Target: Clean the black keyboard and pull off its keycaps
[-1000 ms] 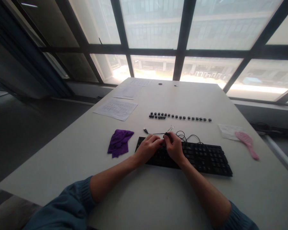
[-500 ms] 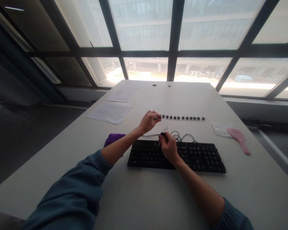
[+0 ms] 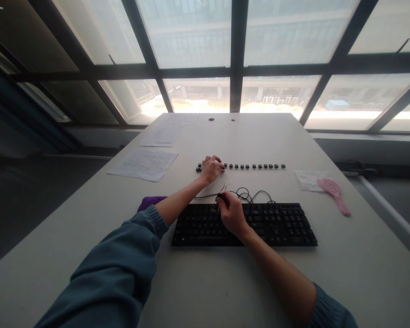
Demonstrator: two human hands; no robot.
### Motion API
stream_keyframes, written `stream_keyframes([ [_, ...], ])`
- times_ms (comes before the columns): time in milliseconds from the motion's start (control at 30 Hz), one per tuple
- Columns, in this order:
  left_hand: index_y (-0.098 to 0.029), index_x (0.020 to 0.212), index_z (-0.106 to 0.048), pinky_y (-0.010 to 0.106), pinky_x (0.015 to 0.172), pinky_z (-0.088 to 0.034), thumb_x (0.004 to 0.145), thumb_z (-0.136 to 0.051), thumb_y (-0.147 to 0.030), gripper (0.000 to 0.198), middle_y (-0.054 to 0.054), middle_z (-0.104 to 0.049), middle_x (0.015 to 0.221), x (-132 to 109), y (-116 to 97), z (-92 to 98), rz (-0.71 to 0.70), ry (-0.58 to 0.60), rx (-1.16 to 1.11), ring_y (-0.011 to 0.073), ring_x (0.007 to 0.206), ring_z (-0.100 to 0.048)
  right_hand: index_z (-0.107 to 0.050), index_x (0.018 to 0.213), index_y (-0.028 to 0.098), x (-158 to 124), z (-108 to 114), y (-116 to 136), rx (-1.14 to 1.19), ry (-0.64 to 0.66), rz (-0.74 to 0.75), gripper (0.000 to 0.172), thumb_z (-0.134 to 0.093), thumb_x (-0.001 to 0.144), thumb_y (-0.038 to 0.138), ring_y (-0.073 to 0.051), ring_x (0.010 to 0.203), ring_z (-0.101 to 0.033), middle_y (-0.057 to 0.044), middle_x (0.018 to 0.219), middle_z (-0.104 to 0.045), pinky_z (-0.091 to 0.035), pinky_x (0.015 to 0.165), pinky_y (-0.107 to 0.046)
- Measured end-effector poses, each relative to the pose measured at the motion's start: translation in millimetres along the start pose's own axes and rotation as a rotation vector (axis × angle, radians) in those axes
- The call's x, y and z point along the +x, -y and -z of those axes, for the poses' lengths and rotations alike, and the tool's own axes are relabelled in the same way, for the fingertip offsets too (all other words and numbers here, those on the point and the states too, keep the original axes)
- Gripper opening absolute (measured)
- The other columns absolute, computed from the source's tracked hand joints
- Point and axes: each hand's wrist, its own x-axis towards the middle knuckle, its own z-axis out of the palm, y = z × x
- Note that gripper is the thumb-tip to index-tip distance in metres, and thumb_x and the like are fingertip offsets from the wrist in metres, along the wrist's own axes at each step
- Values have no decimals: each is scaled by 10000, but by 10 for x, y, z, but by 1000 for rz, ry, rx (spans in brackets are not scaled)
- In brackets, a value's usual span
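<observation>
A black keyboard (image 3: 276, 225) lies on the white table, with its cable (image 3: 244, 195) coiled loosely behind it. Beyond that runs a row of small dark keycaps (image 3: 260, 166). My left hand (image 3: 212, 169) is down at the left part of this row, its fingers bent around a spot among the keycaps; what they pinch, if anything, is too small to tell. Over the keyboard's back edge, my right hand (image 3: 230, 210) is closed on a small black tool (image 3: 222, 196) with thin wire prongs pointing away from me.
Printed sheets (image 3: 145, 163) lie at the left. A purple cloth (image 3: 151, 202) sits by the keyboard's left end, partly behind my left arm. At the right are a pink hairbrush (image 3: 332, 187) and a white packet (image 3: 305, 180). Windows (image 3: 196, 95) rise behind the table.
The view has shifted slightly to the right. My left hand has moved a little along the keycap row, and more keycaps show to its left. My right hand stays over the keyboard with the tool.
</observation>
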Motion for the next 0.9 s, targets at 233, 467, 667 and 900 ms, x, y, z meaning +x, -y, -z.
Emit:
stream_keyframes([
  [233, -279, 906, -814, 459, 913, -391, 857, -733, -295, 97, 69, -648, 1163, 14, 32, -41, 18, -19, -9, 302, 1114, -448, -552, 816, 218, -2, 9, 18, -17, 9, 2, 154, -521, 938, 306, -173, 622, -555, -11, 671, -597, -425, 586, -268],
  [467, -288, 959, -809, 472, 955, -389, 842, -756, -295, 129, 72, -650, 1150, -12, 65, -58, 16, -32, -12, 299, 1119, -459, -558, 819, 214, -6, 5, -14, -16, 4, 11, 163, -520, 945, 311, -166, 622, -553, -10, 675, -601, -430, 590, -264],
  [667, -271, 1039, -787, 447, 976, -402, 850, -747, -294, 194, 78, -650, 1130, -80, 0, 187, 14, -106, -44, 280, 1091, -494, -552, 806, 213, -5, 6, 4, 60, -33, -4, 199, -537, 946, 354, -151, 586, -548, 0, 658, -591, -441, 567, -260],
  [900, -220, 1050, -748, 396, 959, -453, 946, -590, -264, 194, 56, -704, 996, -578, -283, 662, -44, -126, -210, 225, 975, -600, -540, 823, 206, 112, 71, 40, 289, -251, -148, 254, -551, 922, 440, -137, 523, -539, -1, 664, -587, -426, 468, -248],
])
